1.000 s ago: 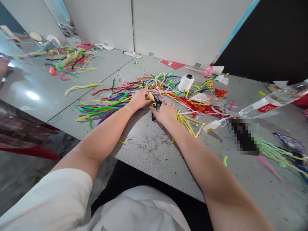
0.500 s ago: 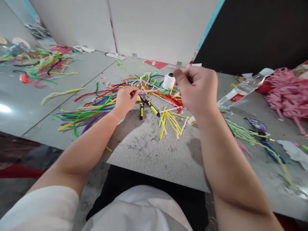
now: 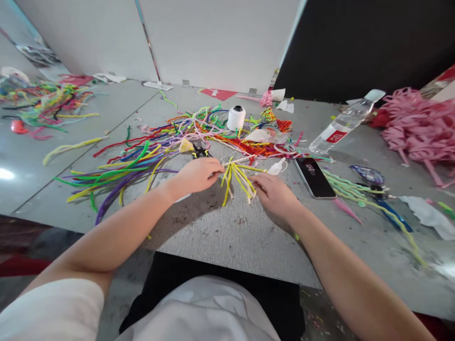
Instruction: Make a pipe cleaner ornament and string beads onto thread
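Note:
A small bundle of yellow and white pipe cleaners [image 3: 239, 177] lies fanned out on the grey table in front of me. My left hand [image 3: 201, 174] is at the bundle's left side, its fingers closed by the pale stem end. From the right, my right hand [image 3: 273, 193] has its thumb and fingers bent in at the outer strands, pinching there. Black and yellow pliers [image 3: 201, 151] are partly covered by my left hand. Behind the bundle stands a white thread spool [image 3: 236, 118]. Just beyond my right hand lies a small white nozzle bottle [image 3: 277, 166].
Many coloured pipe cleaners [image 3: 131, 166] spread to the left and behind. On the right are a phone [image 3: 314, 178], a tilted water bottle [image 3: 346, 123], pale green strands [image 3: 350, 185] and a pink heap [image 3: 419, 132]. Another tangled pile [image 3: 53, 104] sits far left.
My right hand has come down from its raised position to the bundle's right side. My left hand has moved right and nearer, to the bundle's stem. The phone has come into sight.

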`<state>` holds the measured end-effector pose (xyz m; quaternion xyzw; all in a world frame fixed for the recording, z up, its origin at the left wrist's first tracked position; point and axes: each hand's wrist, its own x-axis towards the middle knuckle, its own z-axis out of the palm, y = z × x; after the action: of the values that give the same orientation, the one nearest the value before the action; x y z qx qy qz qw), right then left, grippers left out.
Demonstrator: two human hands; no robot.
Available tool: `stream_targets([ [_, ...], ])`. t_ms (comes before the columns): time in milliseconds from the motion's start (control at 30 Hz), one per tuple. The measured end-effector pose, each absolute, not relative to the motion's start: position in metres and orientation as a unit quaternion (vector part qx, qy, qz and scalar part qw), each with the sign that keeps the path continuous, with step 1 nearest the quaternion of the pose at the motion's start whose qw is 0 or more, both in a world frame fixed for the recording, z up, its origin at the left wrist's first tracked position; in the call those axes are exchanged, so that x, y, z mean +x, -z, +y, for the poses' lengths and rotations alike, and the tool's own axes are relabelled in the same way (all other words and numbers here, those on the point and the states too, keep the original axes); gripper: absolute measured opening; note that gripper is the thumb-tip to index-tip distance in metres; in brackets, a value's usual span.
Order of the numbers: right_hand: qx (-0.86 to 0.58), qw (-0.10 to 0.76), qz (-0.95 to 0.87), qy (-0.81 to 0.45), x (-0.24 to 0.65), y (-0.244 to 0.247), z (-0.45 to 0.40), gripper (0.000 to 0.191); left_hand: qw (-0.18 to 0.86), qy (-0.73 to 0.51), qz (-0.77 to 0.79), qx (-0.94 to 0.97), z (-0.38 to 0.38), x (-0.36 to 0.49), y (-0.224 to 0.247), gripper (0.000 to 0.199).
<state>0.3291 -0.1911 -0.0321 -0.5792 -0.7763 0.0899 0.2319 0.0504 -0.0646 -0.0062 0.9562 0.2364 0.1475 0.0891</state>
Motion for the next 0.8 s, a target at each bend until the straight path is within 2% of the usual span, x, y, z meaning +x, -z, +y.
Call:
stream_targets([
  [100, -0.577, 0.193, -0.791, -0.062, 0.320, 0.039, -0.197, 0.037, 0.088, -0.061, 0.318, 0.942, -0.073, 0.054, 0.001, 0.031],
  [233, -0.557, 0.126, -0.819, -0.061, 0.309, 0.020, -0.211, 0.028, 0.075, 0.008, 0.334, 0.940, -0.101, 0.066, 0.001, 0.068],
  [333, -0.655, 0.096, -0.749, -0.025, 0.316, -0.008, -0.221, 0.034, 0.055, 0.021, 0.319, 0.946, -0.118, 0.084, 0.002, 0.068],
  [400, -0.763, 0.026, -0.646, -0.016, 0.331, -0.024, -0.223, 0.042, 0.050, 0.039, 0.310, 0.949, -0.123, 0.098, 0.002, 0.069],
  [467, -0.819, -0.056, -0.569, -0.049, 0.351, -0.032, -0.223, 0.039, 0.046, 0.065, 0.319, 0.944, -0.123, 0.112, 0.001, 0.069],
  [567, -0.785, -0.124, -0.573, -0.200, 0.373, -0.030, -0.218, 0.028, 0.048, 0.060, 0.354, 0.932, -0.120, 0.130, -0.001, 0.063],
  [633, -0.748, -0.103, -0.606, -0.249, 0.378, -0.022, -0.214, 0.030, 0.050, 0.060, 0.370, 0.926, -0.120, 0.136, -0.002, 0.050],
  [800, -0.711, 0.021, -0.670, -0.211, 0.369, -0.001, -0.211, 0.037, 0.062, 0.073, 0.394, 0.914, -0.128, 0.127, -0.002, 0.017],
])
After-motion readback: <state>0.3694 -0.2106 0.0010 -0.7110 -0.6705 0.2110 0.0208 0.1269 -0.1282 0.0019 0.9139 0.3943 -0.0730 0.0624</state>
